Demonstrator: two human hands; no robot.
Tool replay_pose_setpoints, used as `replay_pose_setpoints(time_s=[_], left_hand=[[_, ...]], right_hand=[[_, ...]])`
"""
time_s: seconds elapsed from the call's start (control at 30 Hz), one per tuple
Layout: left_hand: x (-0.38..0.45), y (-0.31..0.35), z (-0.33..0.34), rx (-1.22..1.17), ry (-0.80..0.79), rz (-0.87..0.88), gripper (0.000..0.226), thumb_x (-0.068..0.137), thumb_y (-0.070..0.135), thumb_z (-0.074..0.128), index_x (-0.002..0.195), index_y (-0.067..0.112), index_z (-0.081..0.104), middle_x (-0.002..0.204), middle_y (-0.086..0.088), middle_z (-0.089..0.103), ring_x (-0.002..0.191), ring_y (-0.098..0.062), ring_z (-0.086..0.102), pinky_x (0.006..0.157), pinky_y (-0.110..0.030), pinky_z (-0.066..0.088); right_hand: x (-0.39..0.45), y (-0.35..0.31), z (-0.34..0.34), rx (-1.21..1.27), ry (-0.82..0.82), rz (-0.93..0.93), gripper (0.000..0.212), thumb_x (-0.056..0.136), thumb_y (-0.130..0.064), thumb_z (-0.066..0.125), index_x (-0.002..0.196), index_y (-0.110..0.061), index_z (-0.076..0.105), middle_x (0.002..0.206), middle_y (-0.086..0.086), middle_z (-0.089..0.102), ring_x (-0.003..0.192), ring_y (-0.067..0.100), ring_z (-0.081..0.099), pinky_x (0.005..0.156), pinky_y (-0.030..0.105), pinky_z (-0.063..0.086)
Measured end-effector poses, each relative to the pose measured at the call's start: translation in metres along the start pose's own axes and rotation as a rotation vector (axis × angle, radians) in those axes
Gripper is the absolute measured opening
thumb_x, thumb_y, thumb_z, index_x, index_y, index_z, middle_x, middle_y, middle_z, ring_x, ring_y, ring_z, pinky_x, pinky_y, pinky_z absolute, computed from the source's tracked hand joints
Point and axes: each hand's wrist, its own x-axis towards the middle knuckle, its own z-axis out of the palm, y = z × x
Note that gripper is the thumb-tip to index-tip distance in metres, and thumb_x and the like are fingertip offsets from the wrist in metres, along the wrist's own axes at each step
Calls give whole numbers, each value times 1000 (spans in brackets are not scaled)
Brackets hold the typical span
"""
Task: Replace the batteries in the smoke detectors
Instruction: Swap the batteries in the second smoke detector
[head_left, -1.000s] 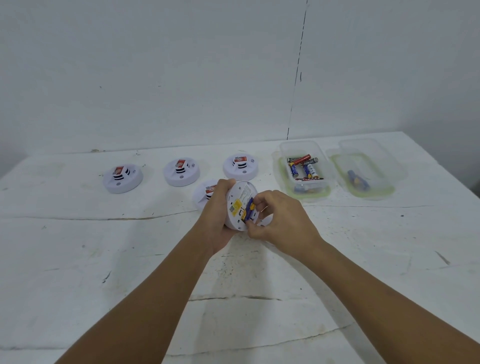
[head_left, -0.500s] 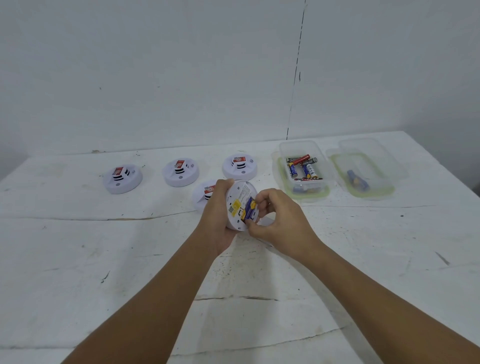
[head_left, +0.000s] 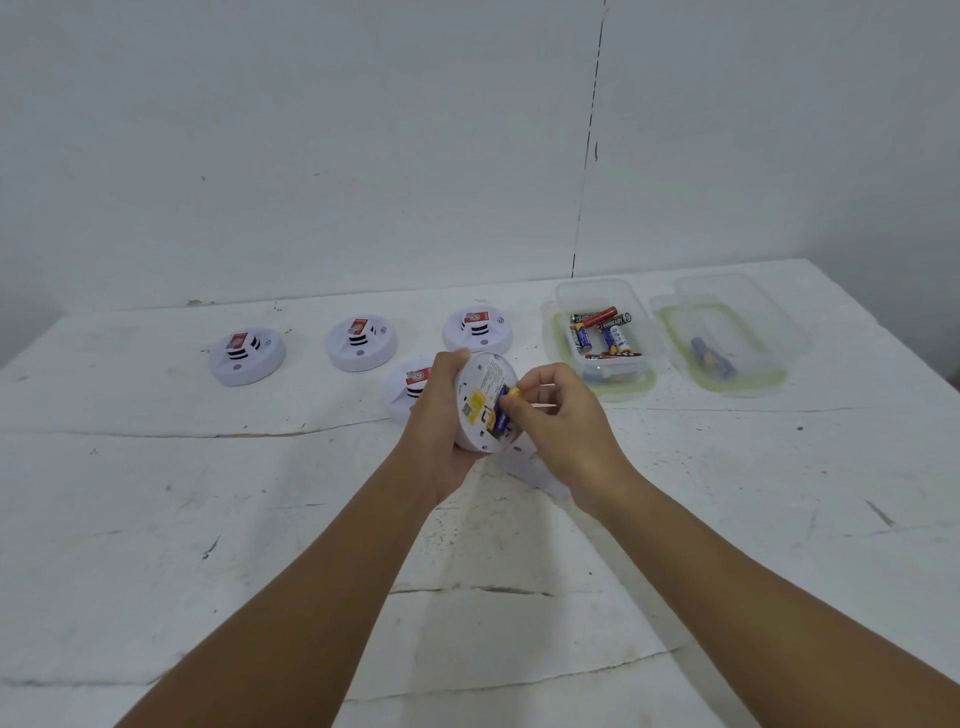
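Both forearms reached forward from the bottom of the view and met above the middle of the white table (head_left: 156, 519). The left hand (head_left: 439, 441) was curled round the rim of a white smoke detector (head_left: 480, 402), thumb over its upper edge, holding it tipped up on edge clear of the table so that its flat back faced right, toward the other hand. The right hand (head_left: 558, 426) was bent at the knuckles, its thumb and fingertips pinching a blue and yellow battery (head_left: 504, 408) at the open battery bay in the detector's back. The battery's long axis ran roughly up and down along the bay, its yellow end uppermost; whether it was fully seated could not be told. A yellow label lay on the detector's back just left of the bay. Behind the left hand, partly hidden by it, a fourth detector (head_left: 408, 387) lay face up on the table, and three more stood in a row farther back: one at the left (head_left: 247, 356), one in the middle (head_left: 361, 343) and one at the right (head_left: 478, 328), each well apart from its neighbour. To the right of the row stood a clear plastic container (head_left: 563, 340) holding several loose batteries (head_left: 602, 332) lying on their sides, black, red and blue. Just beside it on the right, a second clear container (head_left: 779, 338) held what looked like a single blue battery (head_left: 711, 356).
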Motion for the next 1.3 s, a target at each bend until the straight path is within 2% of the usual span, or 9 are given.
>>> replay_pose_setpoints(time_s=[0.1, 0.27, 0.37, 0.5, 0.63, 0.7, 0.8, 0.97, 1.3], left_hand=[[-1, 0, 1, 3, 1, 1, 33, 101, 40, 51, 107, 17, 72, 83, -9, 76, 85, -26, 69, 91, -47, 56], [-1, 4, -4, -36, 19, 15, 38, 99, 44, 52, 117, 15, 70, 102, -15, 71, 98, -33, 66, 92, -50, 55], [1, 7, -6, -65, 36, 28, 40, 98, 45, 52, 119, 15, 70, 104, -15, 71, 100, -33, 65, 94, -50, 55], [0, 9, -5, -58, 29, 37, 36, 99, 42, 52, 102, 14, 73, 84, -12, 73, 90, -32, 64, 94, -48, 53], [0, 11, -9, -50, 5, 43, 34, 98, 41, 51, 93, 16, 73, 85, -9, 69, 84, -28, 64, 88, -45, 54], [1, 12, -12, -46, 1, 46, 33, 97, 42, 50, 92, 16, 71, 88, -9, 68, 79, -24, 63, 85, -43, 52], [2, 14, -15, -46, 8, 44, 36, 97, 44, 50, 97, 16, 73, 95, -12, 69, 83, -26, 64, 82, -40, 50], [0, 18, -16, -57, 13, 46, 37, 98, 44, 53, 95, 14, 76, 95, -14, 72, 93, -31, 65, 85, -44, 55], [-3, 19, -20, 39, -19, 24, 40, 99, 43, 50, 82, 18, 77, 80, -7, 68, 75, -21, 65, 67, -33, 53]], right_hand=[[1, -5, 1, 230, 2, 141, 19, 93, -11, 76, 106, -15, 61, 86, 2, 73, 73, 9, 71, 53, 21, 52], [9, -9, -4, 388, 113, 152, 21, 93, -1, 68, 110, -12, 69, 91, 7, 71, 86, 17, 68, 87, 34, 60], [9, -12, -5, 408, 77, 169, 14, 100, -4, 60, 108, -11, 69, 83, 6, 65, 76, 12, 67, 77, 25, 57], [11, -4, 0, 193, 41, 181, 20, 100, -11, 51, 88, -16, 66, 63, -7, 45, 60, 13, 38, 59, 28, 38], [5, 1, 0, -176, -49, -50, 14, 101, -25, 57, 91, -22, 66, 60, -16, 54, 53, 3, 43, 53, 23, 37], [3, 2, 1, -299, -42, -212, 4, 100, -31, 66, 100, -29, 69, 72, -13, 63, 56, 1, 50, 55, 17, 37], [3, 5, 3, -419, -12, -398, 23, 94, -31, 75, 117, -28, 75, 96, -10, 71, 73, -9, 56, 64, 9, 36], [6, 10, 7, -528, -14, -548, 36, 89, -36, 81, 122, -24, 76, 104, -8, 74, 92, 4, 63, 74, 11, 41], [-2, 5, 15, -617, -21, -542, 50, 86, -45, 69, 130, -21, 74, 116, -4, 77, 101, 12, 70, 86, 29, 57]])
